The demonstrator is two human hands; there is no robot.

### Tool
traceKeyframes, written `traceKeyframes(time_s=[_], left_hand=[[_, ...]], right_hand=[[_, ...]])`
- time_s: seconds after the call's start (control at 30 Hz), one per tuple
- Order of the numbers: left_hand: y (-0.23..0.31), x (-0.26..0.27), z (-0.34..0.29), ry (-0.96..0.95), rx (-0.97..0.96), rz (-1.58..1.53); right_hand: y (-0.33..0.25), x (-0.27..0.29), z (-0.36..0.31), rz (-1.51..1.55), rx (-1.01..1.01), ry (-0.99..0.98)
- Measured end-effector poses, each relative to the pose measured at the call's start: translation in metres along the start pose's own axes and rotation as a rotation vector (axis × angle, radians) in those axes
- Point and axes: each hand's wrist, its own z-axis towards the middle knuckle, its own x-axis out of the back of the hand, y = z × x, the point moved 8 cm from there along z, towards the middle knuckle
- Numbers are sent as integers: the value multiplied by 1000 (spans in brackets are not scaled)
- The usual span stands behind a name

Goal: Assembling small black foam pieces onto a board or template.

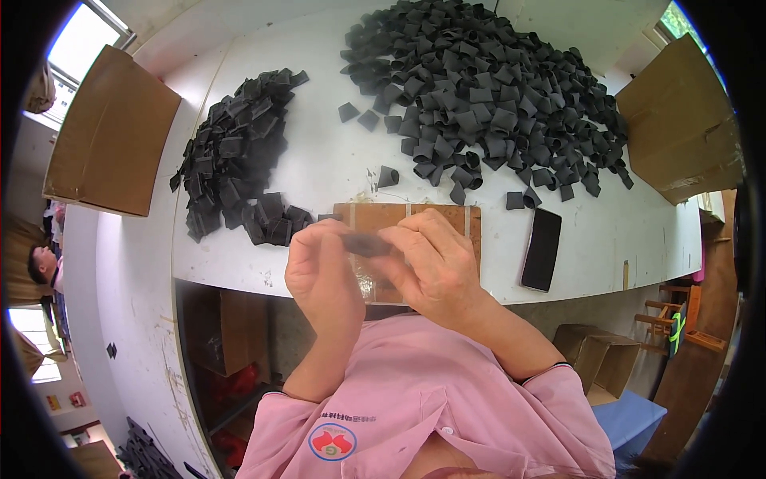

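My left hand (325,270) and my right hand (435,259) meet above the near edge of the white table. Between their fingertips they pinch a small dark grey piece (368,244) that looks like a fabric tube or sleeve; it is slightly blurred. Beneath the hands lies a brown board (469,223) with pale strips across it. A large heap of dark grey tube-like pieces (487,96) spreads over the far middle and right. To the left is a smaller pile of flatter dark pieces (231,152), its near end close to my left hand.
A black phone (542,250) lies right of the board. Cardboard boxes stand at the table's left (116,132) and right (682,120) sides. Below the table are an open carton (594,359) and a wooden stool (666,315). Another person (44,263) is at the far left.
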Motion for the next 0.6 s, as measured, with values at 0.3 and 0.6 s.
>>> traceKeyframes(time_s=[0.3,0.6], left_hand=[[-9,7,-10,18,-4,124],[-12,11,-8,10,-9,137]], right_hand=[[13,-10,-11,37,55,45],[18,-6,-4,163,1,10]])
